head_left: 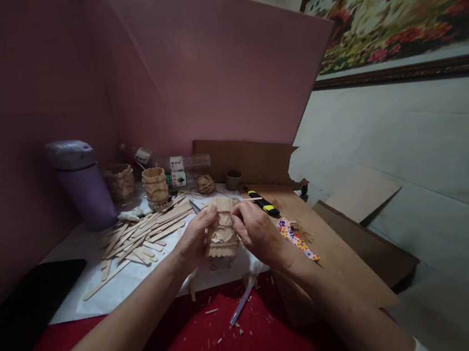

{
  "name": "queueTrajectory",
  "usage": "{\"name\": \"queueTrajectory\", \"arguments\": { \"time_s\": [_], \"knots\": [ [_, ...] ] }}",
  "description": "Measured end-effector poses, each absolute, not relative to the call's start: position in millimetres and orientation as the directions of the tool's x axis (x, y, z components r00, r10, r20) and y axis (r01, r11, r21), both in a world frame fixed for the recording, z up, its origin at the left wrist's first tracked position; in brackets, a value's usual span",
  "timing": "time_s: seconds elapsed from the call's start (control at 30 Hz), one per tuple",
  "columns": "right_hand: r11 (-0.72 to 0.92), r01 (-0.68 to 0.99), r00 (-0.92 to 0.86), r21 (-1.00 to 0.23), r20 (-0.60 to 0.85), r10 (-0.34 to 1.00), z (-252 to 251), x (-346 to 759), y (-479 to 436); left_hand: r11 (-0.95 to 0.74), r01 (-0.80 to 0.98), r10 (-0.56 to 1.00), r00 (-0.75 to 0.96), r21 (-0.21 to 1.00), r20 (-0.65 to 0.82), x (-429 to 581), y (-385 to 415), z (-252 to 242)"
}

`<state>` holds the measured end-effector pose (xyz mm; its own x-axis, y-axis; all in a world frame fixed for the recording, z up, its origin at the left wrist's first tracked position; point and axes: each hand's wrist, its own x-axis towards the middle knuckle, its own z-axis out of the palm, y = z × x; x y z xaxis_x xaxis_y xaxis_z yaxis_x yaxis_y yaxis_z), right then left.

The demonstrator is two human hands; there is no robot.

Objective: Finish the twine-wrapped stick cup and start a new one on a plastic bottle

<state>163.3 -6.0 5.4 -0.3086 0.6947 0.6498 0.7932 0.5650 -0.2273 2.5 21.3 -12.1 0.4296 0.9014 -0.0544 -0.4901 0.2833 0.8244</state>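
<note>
My left hand [200,228] grips a small cup built of wooden craft sticks [223,235], tilted, with a scalloped edge toward me and wavy trim on its side. Against the cup's right side, my right hand [256,226] is closed in a pinch; what its fingertips hold is hidden. A thin pale stick [254,198] shows just above the right knuckles, and I cannot tell whether the hand holds it. A heap of loose craft sticks [148,232] lies left of the hands. Below the cup is a translucent glue stick [242,304].
Two similar stick cups, one nearer [156,186], stand at the back left beside a purple tumbler [82,186]. Behind lie plastic bottles [191,162] and a twine ball [205,184]. A black-yellow utility knife [263,203] and flower-patterned glue gun [295,239] rest on cardboard [345,267].
</note>
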Motion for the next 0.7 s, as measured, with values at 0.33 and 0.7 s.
{"name": "queueTrajectory", "arguments": {
  "time_s": [0.33,0.7],
  "knots": [
    [0.574,0.236,0.161,-0.784,0.614,0.773,33.2,161.3,-22.6,0.372,-0.488,0.87,0.481,0.789,-0.113,3.1,16.8,-7.7],
    [0.659,-0.017,0.256,-0.752,0.634,0.729,71.9,165.3,-58.7,0.443,-0.51,0.872,0.436,0.737,-0.222,-0.1,24.7,-11.1]
  ]
}}
